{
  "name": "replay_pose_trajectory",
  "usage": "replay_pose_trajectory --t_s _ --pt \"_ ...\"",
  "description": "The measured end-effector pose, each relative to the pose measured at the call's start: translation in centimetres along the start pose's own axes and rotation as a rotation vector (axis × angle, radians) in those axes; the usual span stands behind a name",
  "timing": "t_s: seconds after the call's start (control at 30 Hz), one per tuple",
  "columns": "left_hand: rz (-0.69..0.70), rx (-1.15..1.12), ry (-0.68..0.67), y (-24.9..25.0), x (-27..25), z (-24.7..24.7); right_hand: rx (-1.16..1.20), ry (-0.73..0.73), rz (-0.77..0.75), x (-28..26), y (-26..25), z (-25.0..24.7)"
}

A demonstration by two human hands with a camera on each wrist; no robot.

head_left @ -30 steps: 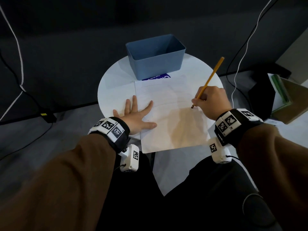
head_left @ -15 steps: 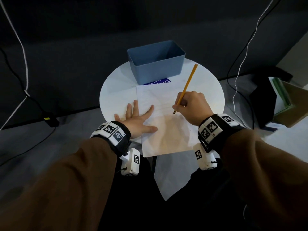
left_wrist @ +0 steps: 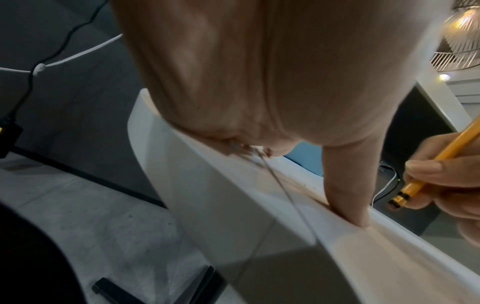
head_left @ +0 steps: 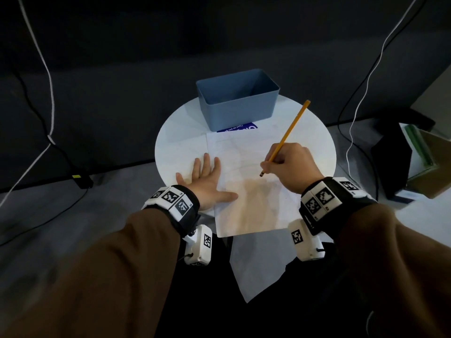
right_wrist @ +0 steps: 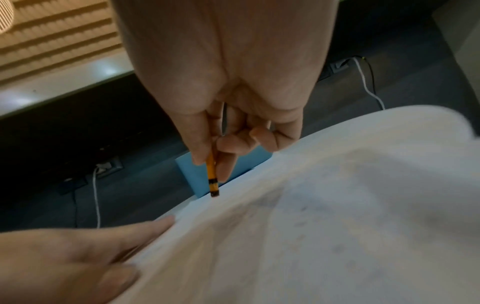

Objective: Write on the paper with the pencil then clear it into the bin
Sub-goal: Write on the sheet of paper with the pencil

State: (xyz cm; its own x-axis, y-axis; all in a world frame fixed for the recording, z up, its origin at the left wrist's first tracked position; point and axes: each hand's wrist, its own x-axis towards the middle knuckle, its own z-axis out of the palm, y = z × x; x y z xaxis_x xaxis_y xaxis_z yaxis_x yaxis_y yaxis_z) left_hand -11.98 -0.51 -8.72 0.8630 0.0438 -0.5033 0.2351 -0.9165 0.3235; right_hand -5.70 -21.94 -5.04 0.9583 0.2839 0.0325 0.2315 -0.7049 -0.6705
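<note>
A white sheet of paper point(head_left: 244, 181) lies on the round white table point(head_left: 175, 147), its near edge hanging over the rim. My left hand point(head_left: 207, 174) presses flat on the paper's left edge, fingers spread, thumb point(left_wrist: 345, 195) on the sheet. My right hand point(head_left: 271, 164) pinches a yellow pencil point(head_left: 290, 130) over the middle right of the paper; its black-banded lower end point(right_wrist: 214, 191) is at the sheet. The blue bin point(head_left: 238, 101) stands at the table's far side and looks empty.
A blue printed card point(head_left: 238, 129) shows under the bin's near side. Cables hang at left and right. A black box and stacked books point(head_left: 415, 162) stand to the right of the table. A power adapter point(head_left: 83, 181) lies on the floor at left.
My right hand carried the pencil leftward from the paper's right side to its middle, then back a little right and nearer. The left hand stayed flat on the paper.
</note>
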Motion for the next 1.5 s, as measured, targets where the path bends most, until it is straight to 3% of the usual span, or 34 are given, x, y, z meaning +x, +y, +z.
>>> replay_pose_trajectory --t_s 0.13,0.37,0.57,0.8,0.93,1.1,1.23,1.5 --pt "0.033 -0.052 -0.012 -0.4 -0.3 -0.5 0.078 -0.084 0.086 -0.2 -0.6 1.8" --pt "0.047 -0.076 -0.020 -0.9 -0.2 -1.1 0.287 -0.087 0.356 0.5 -0.1 1.9" --pt "-0.023 -0.108 0.123 -0.6 0.4 -2.7 0.318 -0.139 0.374 1.1 -0.1 2.0" --pt "-0.046 -0.028 -0.021 -0.9 1.6 -1.9 0.385 -0.161 0.415 1.2 -0.6 1.6" --pt "-0.046 0.013 -0.062 -0.6 1.6 -2.3 0.166 -0.165 0.274 2.3 -0.5 1.3" --pt "-0.058 0.000 -0.077 -0.5 1.9 -2.3 0.136 -0.160 0.070 3.4 -2.5 1.8" --pt "-0.059 0.031 -0.080 -0.2 1.7 -2.4 -0.031 -0.150 -0.065 4.1 -3.6 2.7" --pt "-0.076 0.054 -0.107 0.4 1.3 -2.8 -0.134 -0.197 -0.173 4.2 -4.2 4.2"
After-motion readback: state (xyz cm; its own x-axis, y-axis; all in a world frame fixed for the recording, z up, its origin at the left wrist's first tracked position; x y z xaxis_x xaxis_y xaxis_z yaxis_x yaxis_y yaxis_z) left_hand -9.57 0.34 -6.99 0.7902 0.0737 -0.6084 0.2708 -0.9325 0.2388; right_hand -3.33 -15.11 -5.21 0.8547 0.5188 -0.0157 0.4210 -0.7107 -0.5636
